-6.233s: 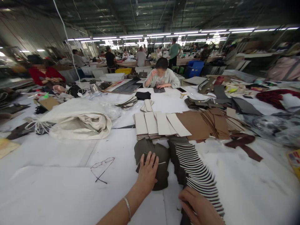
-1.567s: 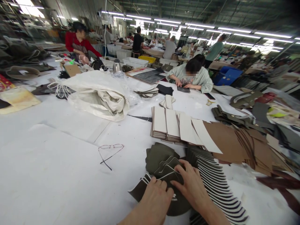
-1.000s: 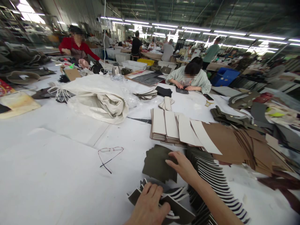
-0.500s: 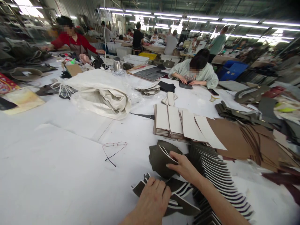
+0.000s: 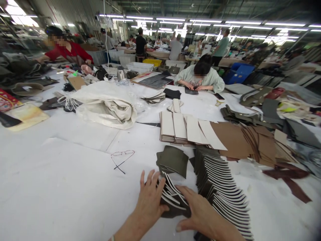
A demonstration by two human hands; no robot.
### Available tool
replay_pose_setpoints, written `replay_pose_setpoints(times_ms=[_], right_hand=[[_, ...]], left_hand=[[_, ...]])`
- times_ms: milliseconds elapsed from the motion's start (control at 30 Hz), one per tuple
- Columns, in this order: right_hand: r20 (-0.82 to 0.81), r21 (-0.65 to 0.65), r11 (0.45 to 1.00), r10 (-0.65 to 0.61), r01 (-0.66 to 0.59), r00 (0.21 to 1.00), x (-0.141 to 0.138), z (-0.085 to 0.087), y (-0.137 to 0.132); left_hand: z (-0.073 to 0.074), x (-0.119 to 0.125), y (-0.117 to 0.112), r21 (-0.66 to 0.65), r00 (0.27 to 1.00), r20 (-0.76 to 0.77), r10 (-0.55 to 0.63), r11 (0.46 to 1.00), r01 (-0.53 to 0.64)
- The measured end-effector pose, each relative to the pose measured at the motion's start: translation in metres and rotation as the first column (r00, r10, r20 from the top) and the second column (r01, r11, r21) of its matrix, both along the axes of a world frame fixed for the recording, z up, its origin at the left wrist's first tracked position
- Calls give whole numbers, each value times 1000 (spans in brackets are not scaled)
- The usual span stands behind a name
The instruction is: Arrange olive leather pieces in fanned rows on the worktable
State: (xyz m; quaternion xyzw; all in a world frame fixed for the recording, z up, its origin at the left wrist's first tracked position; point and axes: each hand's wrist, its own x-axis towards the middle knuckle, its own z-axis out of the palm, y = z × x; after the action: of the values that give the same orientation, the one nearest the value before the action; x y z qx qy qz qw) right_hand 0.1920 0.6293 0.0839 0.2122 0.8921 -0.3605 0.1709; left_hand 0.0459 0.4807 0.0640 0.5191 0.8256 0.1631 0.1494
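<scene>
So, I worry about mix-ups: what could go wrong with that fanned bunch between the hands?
The fanned bunch sits splayed between the left hand and right hand, so pieces might slip out of order. The right hand lies close beside the long fanned row; a nudge could knock that out of line.

Two bare arms come into my feed from the near edge of the scene. My left grip (image 5: 149,197) is an ungloved hand with no ring on the fingers I can see. At its wrist, a sliver of a thin, pale metal bangle (image 5: 111,238) shows, cut off by the near edge. My right grip (image 5: 200,216) is also ungloved, with a short, unpainted thumbnail. Both forearms are uncovered as far as they show.
</scene>
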Motion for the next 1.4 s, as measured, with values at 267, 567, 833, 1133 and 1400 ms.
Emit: replay_pose_setpoints(times_ms=[267, 567, 833, 1133, 1400], right_hand=[[61, 211, 977, -57, 43, 996, -27, -2, -34], [5, 85, 996, -5, 5, 1000, -39, -4, -47], [-96, -394, 911, -171, 120, 981, -20, 8, -56], [-7, -918, 346, -503, 194, 864, 41, 36, -118], [-43, -957, 187, -847, 221, 529, 185, 68, -200]], left_hand=[[-19, -24, -32, -20, 914, 319, 249, 967, -256], [-12, -64, -33, 3, 801, 597, 39, 999, -50], [12, -74, -46, -33, 746, 665, 2, 999, 27], [105, -37, -53, -167, 695, 716, -65, 951, 260], [164, 105, -52, -199, 659, 727, -196, 858, 474]])
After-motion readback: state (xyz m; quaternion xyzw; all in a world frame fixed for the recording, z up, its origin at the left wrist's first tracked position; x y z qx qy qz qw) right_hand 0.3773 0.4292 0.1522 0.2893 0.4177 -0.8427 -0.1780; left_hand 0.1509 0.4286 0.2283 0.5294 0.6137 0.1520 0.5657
